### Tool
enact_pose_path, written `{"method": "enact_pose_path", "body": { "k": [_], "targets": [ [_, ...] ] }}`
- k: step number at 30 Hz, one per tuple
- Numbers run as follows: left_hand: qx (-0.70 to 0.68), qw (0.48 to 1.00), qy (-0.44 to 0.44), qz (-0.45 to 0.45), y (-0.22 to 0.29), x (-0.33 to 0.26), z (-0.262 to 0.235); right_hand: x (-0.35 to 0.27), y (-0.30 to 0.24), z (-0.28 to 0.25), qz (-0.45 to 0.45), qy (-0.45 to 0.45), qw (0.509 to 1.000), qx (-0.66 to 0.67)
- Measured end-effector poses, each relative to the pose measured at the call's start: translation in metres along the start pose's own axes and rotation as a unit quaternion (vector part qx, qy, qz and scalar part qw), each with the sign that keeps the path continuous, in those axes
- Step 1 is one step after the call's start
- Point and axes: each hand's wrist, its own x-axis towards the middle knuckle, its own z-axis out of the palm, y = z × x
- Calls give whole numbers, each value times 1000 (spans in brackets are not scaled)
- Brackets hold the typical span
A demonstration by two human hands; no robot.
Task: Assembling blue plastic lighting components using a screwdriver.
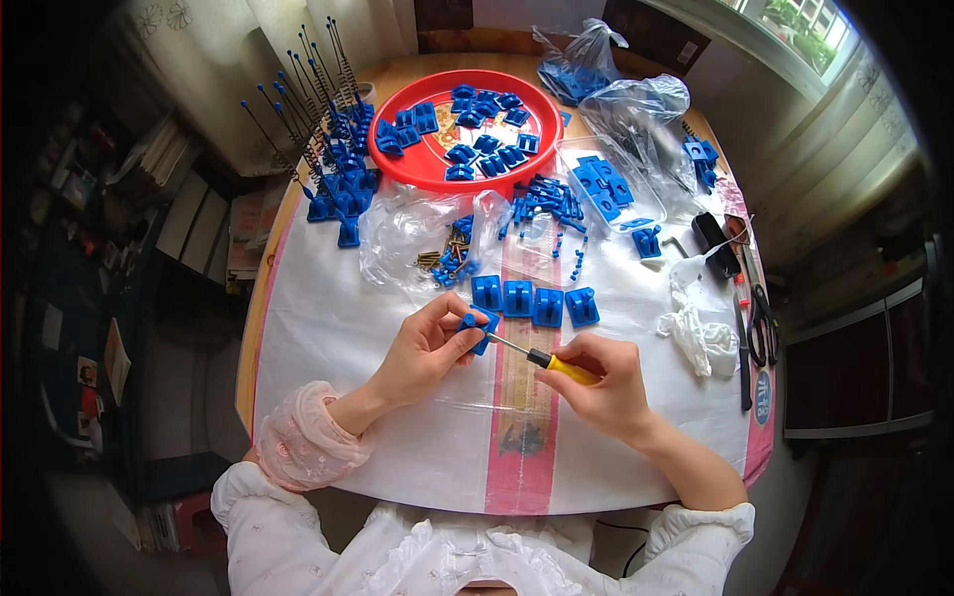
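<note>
My left hand [425, 350] grips a small blue plastic block [478, 328] just above the table. My right hand [603, 382] holds a screwdriver with a yellow and black handle [562, 366]; its metal shaft points up-left and the tip meets the block. Right behind my hands stands a row of several similar blue blocks [535, 302]. A clear bag with brass screws and small blue bits [445, 258] lies just beyond the left hand.
A red round tray [407, 164] of blue parts sits at the back. Blue bases with spring rods [328, 149] crowd the back left. Clear bags of blue parts [606, 179] lie back right. A white glove [696, 328], scissors [763, 323] and a black tool [715, 243] lie right.
</note>
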Motion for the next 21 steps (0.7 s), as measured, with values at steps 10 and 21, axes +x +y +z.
{"method": "enact_pose_path", "body": {
  "k": [10, 21],
  "targets": [
    [4, 1000, -1, -3, 2, -2, 1, 15, -2, -14, 400, -127, 826, 376],
    [-9, 999, -14, -44, -1, -1, -2, -1, -14, -1, -201, -9, 941, -271]
  ]
}}
